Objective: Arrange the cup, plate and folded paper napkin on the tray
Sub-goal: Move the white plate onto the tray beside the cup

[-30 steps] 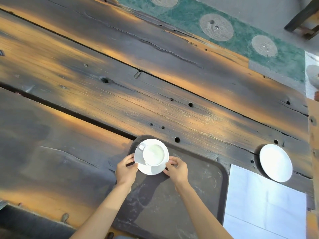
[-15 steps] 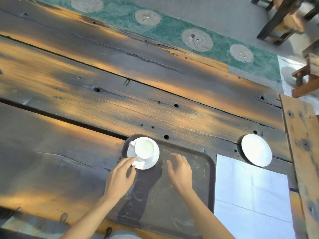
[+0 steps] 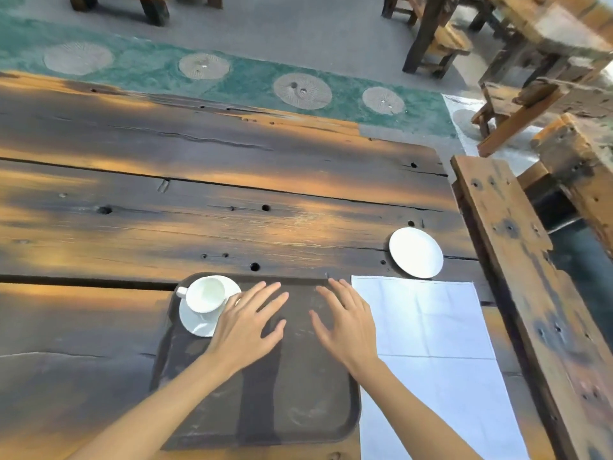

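Note:
A white cup (image 3: 205,293) stands on a white saucer (image 3: 195,322) in the far left corner of the dark tray (image 3: 298,410). My left hand (image 3: 248,323) hovers over the tray just right of the saucer, fingers spread, holding nothing. My right hand (image 3: 345,322) is over the tray's right part, fingers spread and empty, close to the white paper napkin (image 3: 431,343) that lies unfolded on the table beside the tray. A small white plate (image 3: 415,252) sits on the table beyond the napkin.
The wooden table (image 3: 166,210) has cracks and holes. A wooden bench (image 3: 517,260) runs along its right edge. More wooden furniture (image 3: 431,34) stands on the floor beyond, next to a green patterned strip (image 3: 252,81).
Both hands have let go of the saucer and moved right across the tray with fingers spread. The cup and saucer stay in the tray's corner. The view has tilted up.

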